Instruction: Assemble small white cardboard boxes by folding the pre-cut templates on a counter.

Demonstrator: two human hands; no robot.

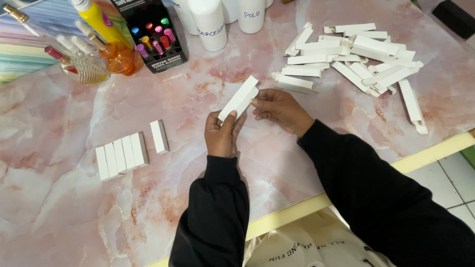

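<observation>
Hands: While both hands meet near the middle of the worktop [74, 207], the left hand [220, 134] pinches the lower end of a slim white carton [239, 98] between thumb and fingers, and the right hand [280, 107] steadies its side with the fingertips.
Carton: held tilted just above the marble-patterned surface, its upper end pointing toward the far edge; whether its end flaps are closed cannot be told.
Finished row: five folded white boxes [120, 155] lie side by side toward the left edge, with a sixth box [159, 136] just beside them, slightly apart.
Flat stock: a loose heap of unfolded cartons [354, 57] spreads toward the far right corner; one stray blank [412, 106] lies near the right edge.
Far edge: white bottles [210, 22], a black display box of small coloured vials [155, 34], and orange and clear glass bottles [96, 59] stand toward the far left corner.
Risk: thin card probably creases if the pinch tightens; the stray blank looks likely to slide off if a sleeve brushes it; a wide reach toward the far left could tip the glass bottles.
Open room: bare surface lies between the hands and the row, and along the near edge, with the yellow rim [435, 151] close under the right sleeve.
</observation>
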